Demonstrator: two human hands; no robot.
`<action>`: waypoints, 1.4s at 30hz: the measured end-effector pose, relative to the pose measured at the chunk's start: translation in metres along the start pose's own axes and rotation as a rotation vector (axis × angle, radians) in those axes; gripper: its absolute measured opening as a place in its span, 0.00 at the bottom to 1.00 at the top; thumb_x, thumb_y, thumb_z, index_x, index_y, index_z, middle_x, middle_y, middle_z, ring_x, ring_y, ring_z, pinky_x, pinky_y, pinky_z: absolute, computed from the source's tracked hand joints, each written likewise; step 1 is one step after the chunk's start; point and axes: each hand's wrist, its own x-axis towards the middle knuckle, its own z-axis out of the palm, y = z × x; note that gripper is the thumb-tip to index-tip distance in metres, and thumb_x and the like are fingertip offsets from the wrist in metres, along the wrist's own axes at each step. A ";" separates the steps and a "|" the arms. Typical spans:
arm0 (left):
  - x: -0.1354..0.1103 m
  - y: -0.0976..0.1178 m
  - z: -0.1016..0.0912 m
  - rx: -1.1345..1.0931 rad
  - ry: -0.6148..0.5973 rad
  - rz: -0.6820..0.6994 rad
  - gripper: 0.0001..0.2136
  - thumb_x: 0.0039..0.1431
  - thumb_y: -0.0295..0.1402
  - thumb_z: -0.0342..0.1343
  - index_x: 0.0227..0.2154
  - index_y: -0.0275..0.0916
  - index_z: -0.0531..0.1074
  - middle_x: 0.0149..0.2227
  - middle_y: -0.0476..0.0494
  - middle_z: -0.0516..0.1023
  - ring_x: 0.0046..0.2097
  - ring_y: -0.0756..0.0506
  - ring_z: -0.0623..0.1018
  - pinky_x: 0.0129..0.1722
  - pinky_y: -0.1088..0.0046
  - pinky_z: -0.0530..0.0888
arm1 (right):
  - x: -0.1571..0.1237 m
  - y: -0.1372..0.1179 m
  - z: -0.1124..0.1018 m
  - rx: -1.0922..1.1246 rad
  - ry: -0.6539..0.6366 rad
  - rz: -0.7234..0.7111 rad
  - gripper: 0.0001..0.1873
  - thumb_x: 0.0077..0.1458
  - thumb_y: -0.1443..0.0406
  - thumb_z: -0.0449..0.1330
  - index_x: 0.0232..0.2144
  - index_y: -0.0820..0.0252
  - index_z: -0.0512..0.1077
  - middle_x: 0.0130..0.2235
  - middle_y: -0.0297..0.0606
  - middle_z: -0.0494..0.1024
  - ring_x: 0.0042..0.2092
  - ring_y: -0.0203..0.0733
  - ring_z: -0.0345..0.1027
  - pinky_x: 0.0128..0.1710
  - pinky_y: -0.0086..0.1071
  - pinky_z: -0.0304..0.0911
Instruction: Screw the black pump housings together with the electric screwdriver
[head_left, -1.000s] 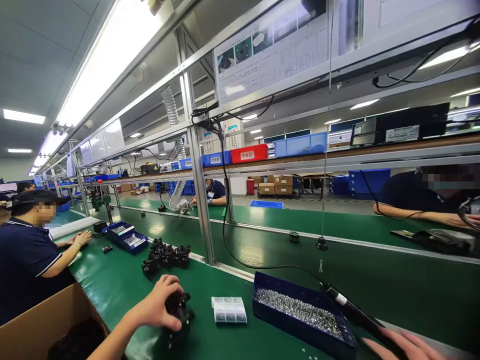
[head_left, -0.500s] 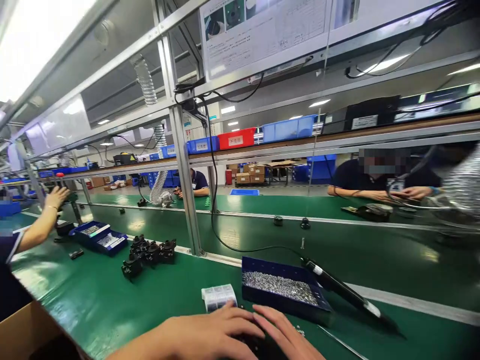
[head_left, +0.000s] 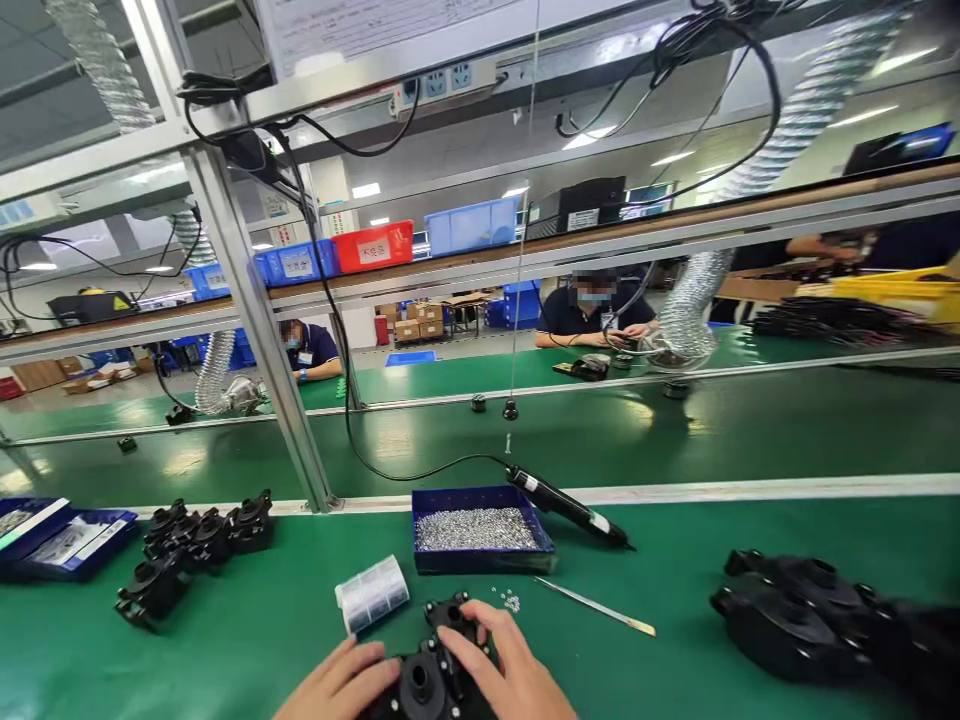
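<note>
A black plastic housing [head_left: 431, 672] with round openings lies on the green bench at the bottom centre. My left hand [head_left: 346, 681] rests on its left side with fingers curled against it. My right hand [head_left: 511, 672] lies over its right side, fingers laid across the top. Just beyond the housing stand a small clear box [head_left: 372, 593] of parts, a few loose screws [head_left: 510, 600], and a blue tray of silver screws [head_left: 477, 529]. An electric screwdriver [head_left: 570, 509] leans on the tray's right end.
Several black housings [head_left: 191, 545] sit at the left, more black housings [head_left: 817, 615] at the right. Metal tweezers [head_left: 596, 607] lie right of the screws. Another blue tray [head_left: 64, 537] is at far left. An aluminium post [head_left: 259, 330] rises behind. Other people work at the far benches.
The view has swung right and down. The black housing, mostly hidden under my hands before, now shows between them. The person at the left is out of view.
</note>
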 end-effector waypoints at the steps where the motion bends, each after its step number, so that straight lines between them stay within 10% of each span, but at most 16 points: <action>1: -0.004 -0.007 -0.007 0.011 -0.009 0.019 0.16 0.69 0.37 0.58 0.57 0.59 0.74 0.60 0.50 0.78 0.60 0.41 0.78 0.62 0.63 0.75 | 0.002 -0.003 0.003 -0.051 0.020 0.008 0.32 0.62 0.51 0.66 0.64 0.54 0.67 0.54 0.53 0.77 0.48 0.51 0.77 0.44 0.37 0.78; 6: -0.022 -0.020 -0.009 0.067 0.013 -0.089 0.24 0.63 0.34 0.62 0.61 0.60 0.72 0.66 0.46 0.72 0.66 0.32 0.72 0.61 0.47 0.74 | 0.012 -0.011 -0.008 -0.233 0.062 -0.137 0.28 0.59 0.44 0.64 0.55 0.52 0.73 0.47 0.49 0.80 0.45 0.54 0.73 0.42 0.43 0.73; 10: -0.011 0.004 0.014 0.146 0.159 -0.003 0.22 0.64 0.33 0.61 0.60 0.57 0.72 0.65 0.44 0.73 0.68 0.34 0.70 0.66 0.44 0.68 | 0.009 -0.013 -0.037 -0.309 -0.036 -0.103 0.14 0.58 0.61 0.65 0.47 0.54 0.76 0.42 0.46 0.79 0.41 0.52 0.70 0.40 0.43 0.69; 13: 0.011 0.020 0.015 0.195 0.164 0.177 0.16 0.65 0.28 0.57 0.53 0.49 0.76 0.60 0.44 0.79 0.68 0.36 0.69 0.72 0.40 0.49 | 0.001 -0.008 -0.063 -0.319 -0.122 -0.078 0.17 0.54 0.63 0.67 0.47 0.56 0.76 0.40 0.46 0.78 0.40 0.54 0.71 0.40 0.45 0.70; 16: 0.029 0.028 -0.003 0.233 0.125 0.065 0.15 0.62 0.22 0.55 0.48 0.44 0.77 0.58 0.44 0.80 0.68 0.37 0.69 0.73 0.40 0.41 | -0.008 0.008 -0.087 -0.170 -0.157 -0.149 0.31 0.56 0.47 0.68 0.57 0.53 0.72 0.48 0.50 0.78 0.45 0.57 0.73 0.43 0.47 0.72; 19: 0.046 0.042 -0.021 0.198 0.111 -0.045 0.12 0.62 0.26 0.57 0.47 0.43 0.77 0.62 0.39 0.75 0.70 0.33 0.66 0.72 0.40 0.55 | -0.011 0.036 -0.100 0.026 -0.086 -0.046 0.29 0.67 0.47 0.55 0.61 0.57 0.68 0.51 0.51 0.76 0.48 0.53 0.74 0.47 0.42 0.73; 23: 0.092 0.079 -0.018 -0.140 0.147 -0.257 0.16 0.70 0.29 0.47 0.54 0.43 0.74 0.56 0.37 0.78 0.55 0.41 0.80 0.54 0.65 0.79 | -0.008 0.070 -0.090 -0.045 -0.234 0.233 0.18 0.70 0.68 0.47 0.50 0.59 0.76 0.42 0.44 0.78 0.40 0.47 0.77 0.39 0.36 0.72; 31: 0.170 0.105 0.021 -0.632 0.135 -0.544 0.20 0.74 0.41 0.42 0.32 0.41 0.74 0.34 0.43 0.76 0.38 0.43 0.78 0.42 0.67 0.76 | -0.017 0.083 -0.065 -0.151 -0.434 0.196 0.22 0.66 0.71 0.51 0.56 0.52 0.75 0.43 0.41 0.77 0.36 0.45 0.76 0.33 0.32 0.65; 35: 0.170 0.087 0.042 -0.561 0.171 -0.576 0.19 0.74 0.37 0.40 0.45 0.39 0.77 0.39 0.39 0.78 0.43 0.41 0.80 0.47 0.66 0.76 | -0.016 0.081 -0.068 -0.133 -0.459 0.239 0.18 0.67 0.69 0.53 0.52 0.52 0.78 0.44 0.41 0.77 0.38 0.46 0.77 0.35 0.34 0.66; 42: 0.177 0.076 0.064 -0.220 -0.187 -0.587 0.20 0.72 0.29 0.42 0.58 0.44 0.74 0.49 0.37 0.75 0.47 0.40 0.80 0.46 0.67 0.75 | -0.019 0.087 -0.069 0.108 -0.317 0.512 0.09 0.61 0.69 0.57 0.31 0.55 0.77 0.36 0.37 0.78 0.38 0.45 0.77 0.35 0.34 0.67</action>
